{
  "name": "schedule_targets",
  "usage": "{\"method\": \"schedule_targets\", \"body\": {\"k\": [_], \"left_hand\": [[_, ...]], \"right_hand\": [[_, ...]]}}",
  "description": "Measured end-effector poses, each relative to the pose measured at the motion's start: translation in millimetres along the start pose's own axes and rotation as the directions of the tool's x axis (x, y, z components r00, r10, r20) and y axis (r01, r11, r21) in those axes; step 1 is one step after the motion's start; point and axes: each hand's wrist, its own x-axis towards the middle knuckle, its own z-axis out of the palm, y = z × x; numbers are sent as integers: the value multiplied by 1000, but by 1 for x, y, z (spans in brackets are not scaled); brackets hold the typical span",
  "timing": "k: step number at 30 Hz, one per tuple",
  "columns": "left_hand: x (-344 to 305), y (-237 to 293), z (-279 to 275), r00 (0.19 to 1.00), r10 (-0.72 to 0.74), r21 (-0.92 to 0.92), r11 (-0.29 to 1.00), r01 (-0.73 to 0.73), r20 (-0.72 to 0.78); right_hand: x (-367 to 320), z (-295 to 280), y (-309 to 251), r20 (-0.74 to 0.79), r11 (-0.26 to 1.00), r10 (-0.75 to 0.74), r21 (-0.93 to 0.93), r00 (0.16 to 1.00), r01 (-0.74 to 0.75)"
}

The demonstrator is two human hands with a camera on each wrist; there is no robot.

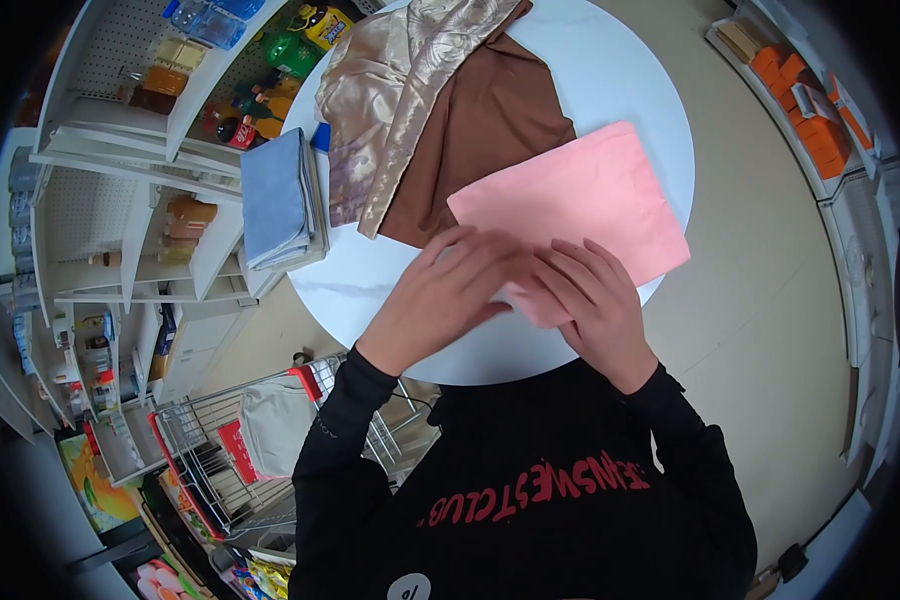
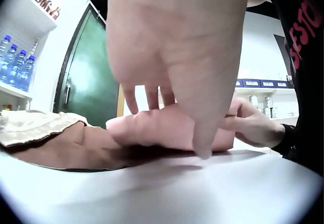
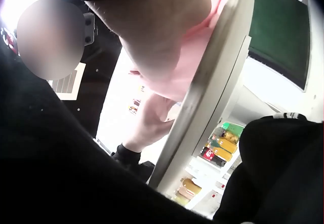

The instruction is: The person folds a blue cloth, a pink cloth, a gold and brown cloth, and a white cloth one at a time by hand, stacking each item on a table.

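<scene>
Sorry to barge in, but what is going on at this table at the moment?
A person is at the round white table, both hands on a folded pink cloth at its near edge. The left hand presses on it with straight fingers; the right hand covers the near corner, though whether it pinches the cloth is unclear. A brown cloth and a shiny beige cloth lie further back, the pink one overlapping the brown.

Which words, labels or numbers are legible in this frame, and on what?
"WESTCLUB": red letters, upside down, on the black sweatshirt; the letters before it are unclear.
Labels on the shelved drink bottles: too small to read.
Round white tag on the sweatshirt: mark unreadable.
</scene>
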Motion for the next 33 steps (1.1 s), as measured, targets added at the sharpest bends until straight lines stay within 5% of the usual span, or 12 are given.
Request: {"method": "schedule_targets", "body": {"k": [2, 5, 10, 17, 22, 25, 26, 28, 30, 33], "left_hand": [[3, -7, 2, 999, -52, 33, 998, 53, -11], [-1, -22, 5, 990, 133, 198, 972, -122, -41], [-38, -12, -17, 990, 136, 26, 990, -135, -37], [-84, 30, 3, 998, 26, -354, 935, -2, 64], [-77, 19, 23, 992, 18, -272, 962, 17, 126], [-72, 13, 20, 980, -145, -486, 852, 194, 137], [-71, 14, 21, 979, -147, -487, 851, 196, 139], [-64, 22, 25, 905, -385, -575, 705, 416, 183], [-57, 25, 22, 842, -494, -606, 609, 512, 214], [-40, 27, 12, 462, -721, -447, 234, 864, 516]], "right_hand": [[-3, -3, 3, -20, 1000, -29, -13, 999, 29], [-14, -9, 2, -106, 969, -194, 137, 975, 208], [-27, -22, 7, -99, 906, -323, 255, 941, 337], [-53, -41, 13, 128, 852, -207, 511, 970, 115], [-60, -41, 15, 139, 822, -195, 563, 971, 84], [-66, -43, 10, 256, 769, 222, 548, 941, -331], [-63, -41, 7, 259, 767, 223, 548, 940, -333], [-43, -37, -8, 176, 511, 571, 689, 802, -515], [-30, -40, -10, 159, 354, 716, 757, 680, -550], [-18, -51, -9, 206, 564, 688, 453, 696, -690]]}}
